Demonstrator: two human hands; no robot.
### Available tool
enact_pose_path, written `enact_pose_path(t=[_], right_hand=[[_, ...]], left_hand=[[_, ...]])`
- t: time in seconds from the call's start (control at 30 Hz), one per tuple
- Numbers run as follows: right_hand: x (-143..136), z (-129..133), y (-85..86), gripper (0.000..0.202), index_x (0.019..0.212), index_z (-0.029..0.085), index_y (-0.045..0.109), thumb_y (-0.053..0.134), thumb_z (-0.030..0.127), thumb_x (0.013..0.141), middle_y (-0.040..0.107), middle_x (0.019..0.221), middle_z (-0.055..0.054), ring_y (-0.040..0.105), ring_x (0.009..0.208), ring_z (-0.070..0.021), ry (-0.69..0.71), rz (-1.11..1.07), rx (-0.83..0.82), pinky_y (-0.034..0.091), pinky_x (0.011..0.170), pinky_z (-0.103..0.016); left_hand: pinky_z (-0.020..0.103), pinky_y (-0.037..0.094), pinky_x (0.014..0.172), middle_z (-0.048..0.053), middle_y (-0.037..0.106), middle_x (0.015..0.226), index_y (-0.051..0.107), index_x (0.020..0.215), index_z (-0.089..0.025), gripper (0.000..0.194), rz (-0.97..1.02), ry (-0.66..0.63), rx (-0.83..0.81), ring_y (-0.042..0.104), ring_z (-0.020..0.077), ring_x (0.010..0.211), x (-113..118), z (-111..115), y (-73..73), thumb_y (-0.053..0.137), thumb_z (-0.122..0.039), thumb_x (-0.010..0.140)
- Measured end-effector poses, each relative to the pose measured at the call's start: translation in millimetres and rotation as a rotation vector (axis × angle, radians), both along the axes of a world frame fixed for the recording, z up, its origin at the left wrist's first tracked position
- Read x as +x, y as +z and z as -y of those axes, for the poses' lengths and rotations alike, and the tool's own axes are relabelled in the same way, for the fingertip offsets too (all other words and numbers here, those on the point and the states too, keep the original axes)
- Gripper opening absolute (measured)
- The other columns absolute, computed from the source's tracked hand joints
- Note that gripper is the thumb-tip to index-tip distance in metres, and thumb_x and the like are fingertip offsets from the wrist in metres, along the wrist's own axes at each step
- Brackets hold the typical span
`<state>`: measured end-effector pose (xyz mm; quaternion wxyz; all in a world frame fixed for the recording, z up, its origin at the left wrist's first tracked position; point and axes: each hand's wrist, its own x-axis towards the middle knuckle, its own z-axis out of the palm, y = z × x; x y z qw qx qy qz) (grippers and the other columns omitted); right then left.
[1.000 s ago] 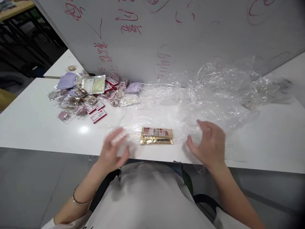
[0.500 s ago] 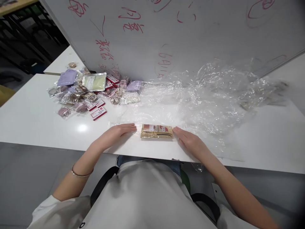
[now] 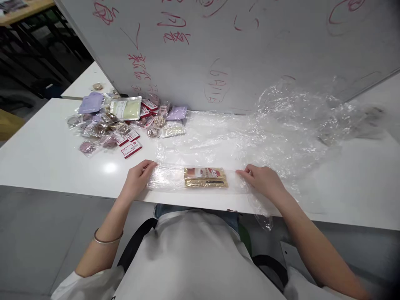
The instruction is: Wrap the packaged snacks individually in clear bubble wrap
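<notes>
Your left hand (image 3: 140, 176), left of frame center: thumb and fingers pinching edge of clear plastic film (image 3: 215, 137). Your right hand (image 3: 261, 179), right of center: fingertips together, pinching film too. Gold packets (image 3: 205, 178) between your hands, lower middle of frame, near front edge of white table (image 3: 34, 146), film stretched around them; touching neither hand. Crumpled film spreads to right side, one end hanging over table edge. Left of frame, heap of small wrapped snacks (image 3: 96, 129), purple packets (image 3: 91, 103), green pouch (image 3: 131, 109), red-and-white boxes (image 3: 131, 149). Whiteboard (image 3: 250, 50) with red writing stands across top.
</notes>
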<state>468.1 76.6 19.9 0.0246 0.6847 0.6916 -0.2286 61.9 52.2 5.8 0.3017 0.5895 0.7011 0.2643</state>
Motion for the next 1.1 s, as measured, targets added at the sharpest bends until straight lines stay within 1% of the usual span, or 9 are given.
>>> enact_pose_path(t=[0.13,0.23,0.3,0.37,0.43,0.53,0.67,0.93,1.1], right_hand=[[13,-4,-4.3,0.056,0.064,0.022,0.051,0.044,0.073,0.085,0.057,0.055,-0.003,0.055,0.051,-0.0199,-0.085,0.198,0.036,0.034,0.051,-0.031],[18,6,1.3,0.047,0.084,0.019,0.065,0.045,0.061,0.092,0.068,0.074,-0.011,0.066,0.069,-0.0279,-0.08,0.264,0.279,0.046,0.061,-0.039],[15,18,6.2,0.041,0.109,0.016,0.066,0.045,0.048,0.096,0.071,0.105,-0.017,0.067,0.1,-0.0332,0.094,0.214,0.477,0.051,0.082,-0.045],[9,27,6.4,0.042,0.13,0.014,0.058,0.049,0.038,0.096,0.062,0.133,-0.017,0.055,0.128,-0.0327,0.422,0.073,0.573,0.046,0.103,-0.048],[5,31,-0.8,0.047,0.14,0.014,0.05,0.052,0.026,0.094,0.056,0.143,-0.013,0.047,0.137,-0.03,0.711,-0.057,0.611,0.043,0.111,-0.048],[9,27,-20.2,0.05,0.142,0.017,0.05,0.045,0.009,0.093,0.059,0.14,-0.01,0.054,0.132,-0.0249,0.802,-0.128,0.61,0.049,0.107,-0.045],[30,16,-34.8,0.044,0.13,0.024,0.063,0.044,0.009,0.093,0.066,0.131,-0.005,0.063,0.121,-0.0224,0.66,-0.28,0.504,0.056,0.099,-0.041],[36,8,-16.8,0.031,0.094,0.027,0.079,0.048,0.026,0.09,0.076,0.106,-0.002,0.071,0.105,-0.0256,0.11,-0.66,0.156,0.057,0.09,-0.04],[22,3,-12.8,0.029,0.069,0.021,0.071,0.045,0.024,0.081,0.071,0.073,-0.003,0.066,0.069,-0.0185,-0.172,-0.741,0.09,0.052,0.066,-0.029]], left_hand=[[0.03,0.047,0.067,0.007,0.072,0.098,0.069,0.104,-0.021,0.033,-0.418,-0.074,0.142,0.065,0.0205,0.077,-5,12,-13.7,0.044,-0.042,0.099],[0.037,0.051,0.071,0.014,0.069,0.107,0.064,0.123,-0.02,0.035,-0.671,-0.053,0.323,0.068,0.026,0.084,-9,23,-15.3,0.046,-0.037,0.099],[0.042,0.053,0.082,0.017,0.066,0.114,0.06,0.13,-0.019,0.037,-0.684,-0.135,0.503,0.066,0.0296,0.099,-10,29,-10.0,0.053,-0.033,0.096],[0.046,0.051,0.096,0.017,0.062,0.128,0.056,0.134,-0.021,0.043,-0.586,-0.4,0.57,0.06,0.0306,0.118,-10,32,-2.6,0.059,-0.03,0.092],[0.05,0.043,0.109,0.014,0.055,0.14,0.052,0.138,-0.023,0.048,-0.483,-0.684,0.476,0.051,0.0306,0.131,-10,31,2.9,0.059,-0.028,0.09],[0.053,0.033,0.118,0.009,0.05,0.148,0.052,0.139,-0.024,0.049,-0.397,-0.812,0.302,0.044,0.0296,0.139,-15,25,4.2,0.053,-0.026,0.09],[0.049,0.033,0.119,0.007,0.049,0.15,0.053,0.137,-0.023,0.046,-0.294,-0.757,0.204,0.043,0.0253,0.141,-32,20,2.6,0.049,-0.024,0.091],[0.054,0.021,0.122,0.005,0.048,0.152,0.05,0.142,-0.029,0.052,-0.23,-0.739,0.165,0.04,0.0268,0.144,-53,33,-0.9,0.059,-0.04,0.092],[0.042,0.043,0.109,0.006,0.072,0.119,0.071,0.106,-0.024,0.031,-0.007,-0.338,0.161,0.059,0.0257,0.126,-53,41,-15.0,0.049,-0.043,0.095]])
